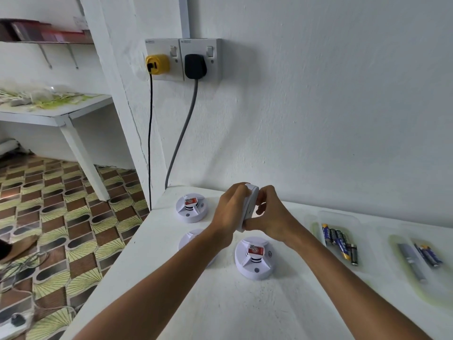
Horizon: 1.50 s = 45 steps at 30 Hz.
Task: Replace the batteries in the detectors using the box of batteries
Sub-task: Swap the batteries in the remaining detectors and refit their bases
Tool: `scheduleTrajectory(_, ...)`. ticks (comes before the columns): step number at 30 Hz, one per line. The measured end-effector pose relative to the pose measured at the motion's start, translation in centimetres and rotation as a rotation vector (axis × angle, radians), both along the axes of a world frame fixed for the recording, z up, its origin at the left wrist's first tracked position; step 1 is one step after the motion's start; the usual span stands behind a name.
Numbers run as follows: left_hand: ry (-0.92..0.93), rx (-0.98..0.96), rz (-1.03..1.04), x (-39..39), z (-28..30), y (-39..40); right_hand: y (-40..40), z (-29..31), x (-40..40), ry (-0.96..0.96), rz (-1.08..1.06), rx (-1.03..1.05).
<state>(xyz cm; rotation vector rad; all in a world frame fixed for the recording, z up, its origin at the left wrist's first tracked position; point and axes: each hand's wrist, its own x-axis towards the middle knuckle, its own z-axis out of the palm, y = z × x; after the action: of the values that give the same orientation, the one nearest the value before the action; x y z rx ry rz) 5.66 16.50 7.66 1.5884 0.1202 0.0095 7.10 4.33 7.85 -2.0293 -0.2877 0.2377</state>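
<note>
A white detector (pixel 250 207), round and flat, held on edge above the table (pixel 220 303), between both hands. Probably light and stiff, a hollow plastic shell, with smooth sides that can slip. Best taken by the rim, as now, with the flat faces left free for opening (the battery cover is not visible from here, so cannot tell on which face it sits). Likely not fragile in the grip, but thin clips inside may break if twisted hard.

Left hand (pixel 229 212) curled around the far-left side of the rim, fingers over the top edge. Right hand (pixel 270 217) grasping the near-right side, thumb and fingers pinching the edge. Neither hand relaxed.

Three more detectors lying flat on the table below: one (pixel 191 207) at the back left with a red sticker on top, one (pixel 254 257) just under the hands, also with a red sticker, and a third (pixel 190 239) half hidden behind the left forearm.

To the right, a clear tray (pixel 318 217) with several batteries (pixel 340 242) lying side by side, small and hard, easy to roll. Further right, a second clear tray (pixel 394 256) with a few more batteries (pixel 429 255) and a grey stick-like thing (too blurred to name).

Behind, on the wall, two sockets with a yellow plug (pixel 157 64) and a black plug (pixel 195 66), cables hanging down.
</note>
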Motion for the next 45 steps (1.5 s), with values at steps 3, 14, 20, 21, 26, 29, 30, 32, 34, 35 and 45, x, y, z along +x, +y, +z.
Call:
scheduleTrajectory(3,0.052,-0.015,0.005,-0.2,-0.1,0.1,0.1,-0.1,-0.3,-0.066,0.008,-0.048)
scheduleTrajectory(14,0.135,-0.418,-0.09,-0.2,-1.5,1.3,0.8,-0.5,0.3,0.04,-0.124,0.272)
scheduleTrajectory(20,0.145,-0.461,-0.142,-0.2,-1.8,1.8,1.0,-0.7,0.7,0.067,-0.09,0.26)
scheduleTrajectory(21,0.142,-0.469,-0.152,-0.2,-1.9,1.9,0.9,-0.8,0.7,0.061,-0.083,0.248)
scheduleTrajectory(26,0.192,-0.448,-0.145,0.2,-2.3,2.4,0.9,-0.4,0.5,-0.114,-0.118,-0.029)
scheduleTrajectory(29,0.289,-0.452,-0.094,0.5,-2.8,2.7,1.7,-0.6,-0.3,-0.243,-0.126,-0.144)
scheduleTrajectory(30,0.316,-0.465,-0.072,0.6,-3.0,2.8,2.1,-0.8,-0.5,-0.249,-0.131,-0.129)
scheduleTrajectory(32,0.372,-0.509,-0.045,0.9,-3.2,3.0,2.7,-1.2,-0.7,-0.251,-0.133,-0.106)
scheduleTrajectory(34,0.427,-0.537,-0.014,1.0,-3.2,3.5,3.4,-1.3,-0.7,-0.26,-0.116,-0.132)
scheduleTrajectory(35,0.447,-0.551,-0.005,1.1,-3.1,3.7,3.7,-1.2,-0.7,-0.261,-0.106,-0.141)
scheduleTrajectory(45,0.494,-0.553,0.041,1.4,-2.1,7.0,5.4,-1.0,1.4,-0.16,-0.122,0.079)
